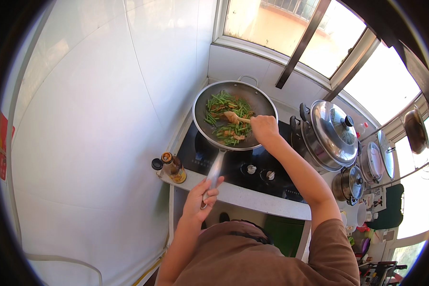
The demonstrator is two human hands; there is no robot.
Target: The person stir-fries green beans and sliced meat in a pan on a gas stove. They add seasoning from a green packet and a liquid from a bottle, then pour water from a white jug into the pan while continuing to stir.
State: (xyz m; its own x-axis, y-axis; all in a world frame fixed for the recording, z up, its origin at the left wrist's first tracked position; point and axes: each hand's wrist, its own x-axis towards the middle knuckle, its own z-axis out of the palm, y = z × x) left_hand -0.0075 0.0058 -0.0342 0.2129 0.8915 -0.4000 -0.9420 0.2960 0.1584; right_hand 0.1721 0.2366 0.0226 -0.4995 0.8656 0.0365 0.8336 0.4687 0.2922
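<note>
A wide frying pan [261, 103] sits on the black glass cooktop [232, 168]. Cut green stalks [220, 102] mixed with browned pieces of what looks like meat [238, 137] lie across its base. My left hand [202, 200] grips the pan's long metal handle [217, 164] near its end. Above the pan's right side, my right hand [264, 128] is closed around a wooden spatula [232, 117]. Its broad head is down among the stalks, with some food on or against it. The far end of the spatula's handle is hidden in my fist.
An uncapped glass bottle [174, 168] stands at the counter's front left corner, its dark cap [157, 164] beside it. Right of the pan rises a large lidded steel pot [329, 136], then a smaller lidded pot [348, 184]. A white wall [103, 118] closes the left side.
</note>
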